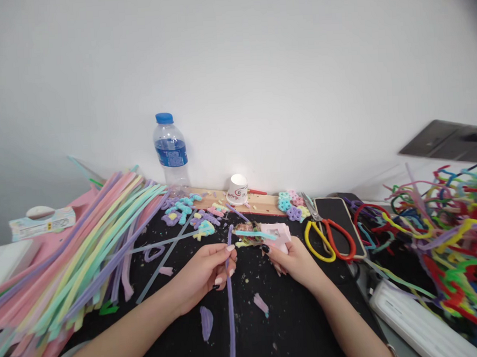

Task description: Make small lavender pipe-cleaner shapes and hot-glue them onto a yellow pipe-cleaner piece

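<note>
My left hand (pixel 206 272) pinches a long purple pipe cleaner (pixel 232 324) near its upper end; the rest hangs down toward the front edge of the view. Beside it, my right hand (pixel 294 261) is closed on a small pale pink boxy object (pixel 281 233), whose exact kind I cannot make out. A turquoise strip (pixel 256 234) and a brownish fuzzy patch lie just left of that object, close to the purple tip. Below my hands, a purple scrap (pixel 207 323) and a pale pink-lilac scrap (pixel 260 303) rest on the black work surface (pixel 296 326).
Pastel pipe cleaners (pixel 89 247) spread on the left. Behind stand a water bottle (pixel 171 150) and a paper cup (pixel 237 190). Finished pastel flower shapes (pixel 294 213), scissors (pixel 333 237) and a phone (pixel 338 221) lie right of centre, with tangled bright pipe cleaners (pixel 460 229) beyond.
</note>
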Tool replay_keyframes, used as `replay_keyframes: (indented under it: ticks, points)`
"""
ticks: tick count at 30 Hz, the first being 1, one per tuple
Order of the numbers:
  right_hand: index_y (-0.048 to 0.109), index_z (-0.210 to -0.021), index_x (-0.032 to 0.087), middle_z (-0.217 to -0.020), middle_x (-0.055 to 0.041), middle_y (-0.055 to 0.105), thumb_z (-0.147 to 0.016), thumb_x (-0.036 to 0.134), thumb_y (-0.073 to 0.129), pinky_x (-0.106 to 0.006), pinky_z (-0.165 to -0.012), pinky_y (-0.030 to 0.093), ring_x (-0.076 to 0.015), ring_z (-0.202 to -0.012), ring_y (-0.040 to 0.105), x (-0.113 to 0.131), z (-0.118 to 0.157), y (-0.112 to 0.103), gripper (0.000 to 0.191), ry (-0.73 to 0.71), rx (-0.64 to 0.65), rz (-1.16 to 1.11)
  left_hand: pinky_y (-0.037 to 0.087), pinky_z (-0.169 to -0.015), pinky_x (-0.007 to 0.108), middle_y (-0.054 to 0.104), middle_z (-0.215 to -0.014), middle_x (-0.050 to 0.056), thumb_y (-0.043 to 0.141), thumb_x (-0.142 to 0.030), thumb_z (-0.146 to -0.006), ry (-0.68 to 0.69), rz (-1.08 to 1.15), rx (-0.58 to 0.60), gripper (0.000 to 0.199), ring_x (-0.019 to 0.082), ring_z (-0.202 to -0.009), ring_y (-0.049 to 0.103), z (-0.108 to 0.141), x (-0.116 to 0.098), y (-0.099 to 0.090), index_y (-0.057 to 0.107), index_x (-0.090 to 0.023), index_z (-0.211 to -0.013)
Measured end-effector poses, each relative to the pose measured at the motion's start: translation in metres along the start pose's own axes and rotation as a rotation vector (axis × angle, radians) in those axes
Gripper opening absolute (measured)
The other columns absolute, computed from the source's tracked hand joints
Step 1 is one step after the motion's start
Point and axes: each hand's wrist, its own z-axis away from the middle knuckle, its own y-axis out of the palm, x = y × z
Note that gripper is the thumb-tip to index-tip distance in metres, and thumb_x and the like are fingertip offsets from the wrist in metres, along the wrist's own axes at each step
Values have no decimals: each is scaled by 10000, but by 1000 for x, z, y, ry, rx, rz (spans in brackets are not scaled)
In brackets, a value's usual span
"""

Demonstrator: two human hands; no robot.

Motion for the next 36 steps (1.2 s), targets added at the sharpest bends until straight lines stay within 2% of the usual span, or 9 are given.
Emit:
replay_keyframes:
  ticks: [36]
  points:
    - [422, -519, 180, -375, 63, 424, -792, 275, 498, -176, -379, 278, -60, -342, 379, -2, 0, -2, 298, 14, 46, 34, 211, -403, 177, 509, -545, -35, 541, -342, -832, -16, 23, -15, 217, 20, -362, 265, -1, -1, -1, 536, -143, -747]
